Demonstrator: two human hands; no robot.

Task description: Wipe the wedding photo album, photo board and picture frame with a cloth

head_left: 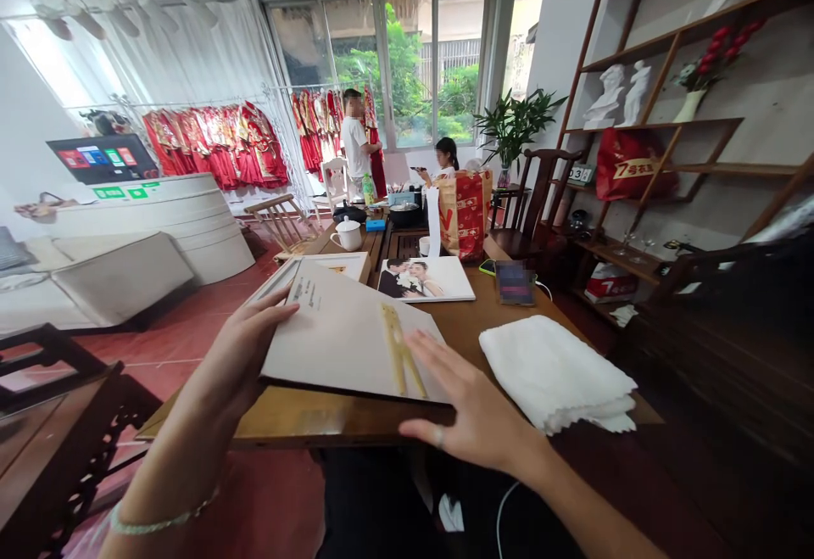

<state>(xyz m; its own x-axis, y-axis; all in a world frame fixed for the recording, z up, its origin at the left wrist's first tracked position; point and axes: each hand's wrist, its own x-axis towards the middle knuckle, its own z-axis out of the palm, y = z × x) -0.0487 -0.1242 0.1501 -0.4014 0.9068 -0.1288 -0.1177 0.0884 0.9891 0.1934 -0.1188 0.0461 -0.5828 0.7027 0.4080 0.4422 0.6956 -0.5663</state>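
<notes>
A flat, pale grey board (pixel 337 330) with small dark print at its upper left tilts over the near edge of the wooden table. My left hand (pixel 251 343) grips its left edge, thumb on top and the other fingers underneath. Two yellowish strips (pixel 398 351), joined at an angle, lie on the board's right part. Beside them my right hand (pixel 461 402) is spread, fingertips at the strips and thumb held apart. Behind the board are a white frame (pixel 347 265), partly covered, and a printed couple photo (pixel 445 281). To the right lies a folded white cloth (pixel 556 372).
A phone (pixel 515 283) with a cable lies right of the photo. Further back on the table (pixel 471 321) stand a red-and-tan paper bag (pixel 467 215), a lidded white cup (pixel 348 235) and a blue box (pixel 376 226). Two people are beyond it. Wooden shelves (pixel 674 164) rise at right.
</notes>
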